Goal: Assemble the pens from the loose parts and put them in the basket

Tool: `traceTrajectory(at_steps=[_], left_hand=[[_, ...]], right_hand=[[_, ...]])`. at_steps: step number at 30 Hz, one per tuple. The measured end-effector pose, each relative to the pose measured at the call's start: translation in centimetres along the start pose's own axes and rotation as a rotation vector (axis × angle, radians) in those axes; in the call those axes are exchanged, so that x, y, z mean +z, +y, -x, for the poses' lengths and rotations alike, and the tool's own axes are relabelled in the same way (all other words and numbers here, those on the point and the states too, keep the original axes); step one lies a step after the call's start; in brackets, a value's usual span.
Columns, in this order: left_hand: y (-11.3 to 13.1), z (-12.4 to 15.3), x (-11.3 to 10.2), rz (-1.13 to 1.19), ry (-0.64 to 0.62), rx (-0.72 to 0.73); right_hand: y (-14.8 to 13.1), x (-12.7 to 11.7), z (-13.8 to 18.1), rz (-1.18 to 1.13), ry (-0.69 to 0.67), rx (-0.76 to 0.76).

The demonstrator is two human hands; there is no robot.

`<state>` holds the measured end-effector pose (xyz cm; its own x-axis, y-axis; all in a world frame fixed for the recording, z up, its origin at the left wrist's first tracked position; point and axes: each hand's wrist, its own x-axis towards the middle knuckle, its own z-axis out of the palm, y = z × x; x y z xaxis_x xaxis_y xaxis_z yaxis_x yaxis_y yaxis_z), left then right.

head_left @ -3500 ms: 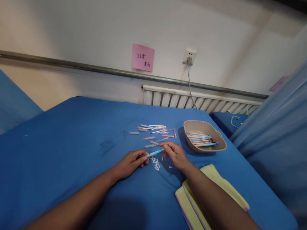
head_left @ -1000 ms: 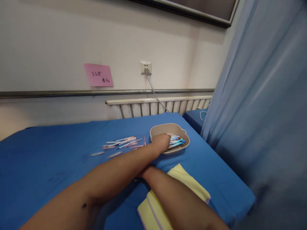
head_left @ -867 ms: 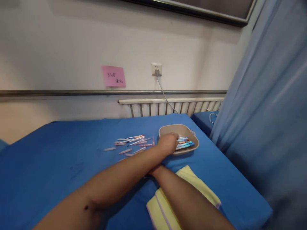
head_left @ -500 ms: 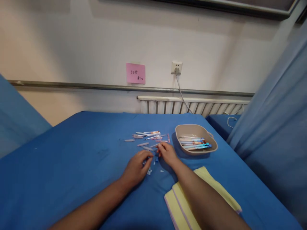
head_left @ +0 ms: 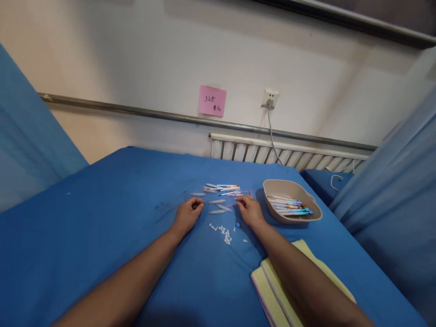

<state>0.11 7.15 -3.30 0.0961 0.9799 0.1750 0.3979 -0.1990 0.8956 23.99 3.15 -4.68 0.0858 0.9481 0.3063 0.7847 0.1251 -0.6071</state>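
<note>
My left hand (head_left: 187, 215) rests on the blue sheet with its fingers curled in; what they hold, if anything, is too small to see. Just beyond it lie several loose pale pen barrels (head_left: 218, 201) and thin refills (head_left: 227, 186). My right hand (head_left: 250, 211) is to the right of that scatter, fingertips pinched on a pinkish pen part (head_left: 239, 198). A small blue piece (head_left: 237, 224) lies by my right wrist. Tiny white bits (head_left: 225, 234) are strewn between my forearms.
A beige tray (head_left: 308, 215) holding several assembled pens (head_left: 289, 206) stands right of my right hand. A folded yellow cloth (head_left: 296, 290) lies under my right forearm. Blue curtains hang left and right; a radiator (head_left: 289, 154), wall socket and cable sit behind the bed.
My left hand came back from the tray, where it had reached across my right arm. Both hands then moved from the white bits up to the loose pen parts.
</note>
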Motion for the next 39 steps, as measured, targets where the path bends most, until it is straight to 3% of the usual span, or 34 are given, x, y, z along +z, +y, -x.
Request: traceTrajectory(at_steps=[7,15,23,30,33,36,37,39], left_hand=[[-0.8,-0.6,-0.5,0.173,0.047,-0.044],[-1.3,-2.1,-2.8,0.313,0.262,-0.138],[-1.2,-2.3,-3.1,0.336,0.275,-0.167],[-1.2,-2.3,-3.0,0.300,0.242,-0.160],[-1.3,-2.3,-2.8,0.291,0.236,-0.155],[-1.4,-2.3,-2.8,0.280,0.230,-0.145],[-1.4,-2.3,-2.8,0.274,0.227,-0.141],[-1.4,-2.4,-2.7,0.258,0.220,-0.134]], right_hand=[[-4.1,0.5,-5.7,0.463,-0.255,-0.233],[-6.2,1.8,-7.9,0.730,-0.444,-0.446],[-6.2,1.7,-7.5,0.744,-0.452,-0.570],[-7.0,0.1,-6.5,0.620,-0.305,-0.522],[-7.3,-0.8,-5.6,0.431,-0.078,-0.387],[-7.1,-1.2,-3.3,-0.242,0.278,-0.114],[-6.9,-1.1,-2.2,-0.459,0.327,-0.035],[-6.3,-0.9,0.0,-0.744,0.294,0.068]])
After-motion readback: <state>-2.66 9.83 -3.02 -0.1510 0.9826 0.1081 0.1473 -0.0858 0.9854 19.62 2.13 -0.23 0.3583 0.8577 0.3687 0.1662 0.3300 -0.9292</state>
